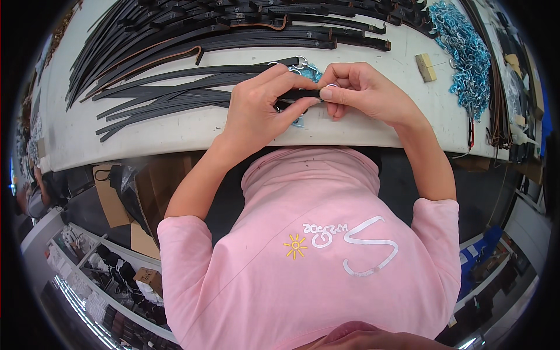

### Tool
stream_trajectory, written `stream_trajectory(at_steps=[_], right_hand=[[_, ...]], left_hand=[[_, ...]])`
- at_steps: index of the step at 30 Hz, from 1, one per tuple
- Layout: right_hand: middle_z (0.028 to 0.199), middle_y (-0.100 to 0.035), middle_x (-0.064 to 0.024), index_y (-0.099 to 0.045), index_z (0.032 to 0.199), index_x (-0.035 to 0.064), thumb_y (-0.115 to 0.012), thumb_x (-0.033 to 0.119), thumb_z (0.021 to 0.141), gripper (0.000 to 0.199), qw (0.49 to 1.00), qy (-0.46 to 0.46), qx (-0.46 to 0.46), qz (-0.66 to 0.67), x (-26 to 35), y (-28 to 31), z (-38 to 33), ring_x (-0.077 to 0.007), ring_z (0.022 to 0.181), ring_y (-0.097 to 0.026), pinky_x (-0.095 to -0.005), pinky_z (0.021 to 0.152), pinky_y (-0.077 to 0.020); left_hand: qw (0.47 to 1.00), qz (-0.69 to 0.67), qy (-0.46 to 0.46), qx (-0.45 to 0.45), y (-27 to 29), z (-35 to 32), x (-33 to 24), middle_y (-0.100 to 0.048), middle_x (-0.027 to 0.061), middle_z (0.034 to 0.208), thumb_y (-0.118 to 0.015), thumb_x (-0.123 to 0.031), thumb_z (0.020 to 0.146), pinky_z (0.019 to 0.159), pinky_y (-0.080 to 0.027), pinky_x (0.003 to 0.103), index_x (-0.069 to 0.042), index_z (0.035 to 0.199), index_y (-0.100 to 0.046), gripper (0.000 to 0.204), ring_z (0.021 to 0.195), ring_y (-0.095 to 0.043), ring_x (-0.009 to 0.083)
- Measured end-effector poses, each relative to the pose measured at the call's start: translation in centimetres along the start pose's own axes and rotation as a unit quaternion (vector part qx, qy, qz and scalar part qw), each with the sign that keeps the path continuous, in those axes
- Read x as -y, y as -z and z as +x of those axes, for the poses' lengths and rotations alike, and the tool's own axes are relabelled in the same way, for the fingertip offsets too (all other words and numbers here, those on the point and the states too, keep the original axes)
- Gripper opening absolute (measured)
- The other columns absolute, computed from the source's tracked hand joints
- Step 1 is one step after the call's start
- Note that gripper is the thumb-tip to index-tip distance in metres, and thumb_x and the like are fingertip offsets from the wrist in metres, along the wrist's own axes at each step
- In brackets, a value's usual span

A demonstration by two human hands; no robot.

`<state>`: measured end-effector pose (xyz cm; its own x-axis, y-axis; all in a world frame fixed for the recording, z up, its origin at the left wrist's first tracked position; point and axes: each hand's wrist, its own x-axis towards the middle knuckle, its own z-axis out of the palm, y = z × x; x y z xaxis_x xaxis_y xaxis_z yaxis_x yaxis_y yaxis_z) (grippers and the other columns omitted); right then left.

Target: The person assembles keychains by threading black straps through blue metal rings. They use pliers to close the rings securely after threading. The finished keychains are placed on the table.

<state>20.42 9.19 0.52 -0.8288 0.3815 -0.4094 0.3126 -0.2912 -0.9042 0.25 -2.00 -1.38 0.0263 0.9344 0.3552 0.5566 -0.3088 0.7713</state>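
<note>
My left hand [254,105] is closed around a black strap [304,94], with thumb and fingers pinching it near its end. At that end my right hand [367,93] pinches the strap, where a small shiny metal piece [331,86] shows between the fingertips; its exact shape is hidden. Just beyond both hands lie metal hardware [301,61] and a bit of blue wrapping [311,72], partly covered by my fingers. To the left of my left hand, several long black straps [169,96] fan out loosely across the white table [192,131].
Rows of black straps [175,35], some with brown edges, cover the table's far side. Silvery chains with blue wrapping [464,55] are heaped at the right, near a small tan block [426,67]. Brown straps [500,119] hang at the right edge. Cardboard [111,195] stands below left.
</note>
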Motion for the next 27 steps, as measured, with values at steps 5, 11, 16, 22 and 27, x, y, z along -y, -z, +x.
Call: stream_trajectory(at_steps=[5,11,16,22,27], right_hand=[[0.080,-0.066,-0.0027,-0.065,0.100,0.0007,-0.067,0.023,0.099,0.022,1.000,0.013,-0.021,0.013,-0.29,-0.24,0.02,-0.0082,0.073,-0.063,-0.0231,0.071,-0.0540],[0.080,-0.066,-0.0027,-0.065,0.100,0.0010,-0.067,0.025,0.099,0.024,0.999,0.007,-0.036,-0.004,-0.31,-0.57,-0.01,-0.0078,0.073,-0.063,-0.0231,0.072,-0.0543],[0.080,-0.066,-0.0027,-0.065,0.100,0.0009,-0.067,0.025,0.099,0.024,1.000,0.014,-0.017,0.010,-0.46,-0.23,0.04,-0.0080,0.073,-0.063,-0.0232,0.072,-0.0544],[0.080,-0.065,-0.0027,-0.064,0.101,0.0007,-0.066,0.024,0.100,0.023,1.000,0.005,-0.007,0.008,-0.24,-0.12,-0.02,-0.0080,0.073,-0.062,-0.0233,0.072,-0.0543],[0.080,-0.064,-0.0029,-0.063,0.101,0.0006,-0.064,0.021,0.100,0.021,1.000,0.017,-0.003,0.011,-0.37,-0.09,-0.05,-0.0081,0.073,-0.062,-0.0235,0.072,-0.0541]], left_hand=[[0.999,0.000,0.033,0.013,0.41,0.15,-0.48,-0.061,0.0018,0.078,-0.081,-0.008,0.079,0.051,-0.040,0.026,-0.008,0.098,-0.075,0.021,0.060,-0.052,0.0124],[0.997,-0.027,0.065,0.034,0.58,0.15,-0.56,-0.060,0.0025,0.079,-0.080,-0.006,0.080,0.051,-0.041,0.026,-0.007,0.099,-0.075,0.019,0.060,-0.052,0.0123],[0.995,-0.048,0.077,0.040,0.70,0.33,-0.57,-0.063,0.0023,0.080,-0.081,-0.006,0.080,0.051,-0.040,0.026,-0.005,0.097,-0.074,0.018,0.062,-0.053,0.0112],[0.994,-0.046,0.085,0.041,0.81,0.36,-0.86,-0.065,0.0028,0.081,-0.081,-0.006,0.080,0.050,-0.040,0.026,-0.004,0.096,-0.074,0.017,0.065,-0.056,0.0118],[0.995,-0.045,0.081,0.040,0.71,0.36,-0.71,-0.065,0.0030,0.081,-0.081,-0.006,0.080,0.050,-0.041,0.026,-0.003,0.096,-0.073,0.017,0.065,-0.056,0.0124]])
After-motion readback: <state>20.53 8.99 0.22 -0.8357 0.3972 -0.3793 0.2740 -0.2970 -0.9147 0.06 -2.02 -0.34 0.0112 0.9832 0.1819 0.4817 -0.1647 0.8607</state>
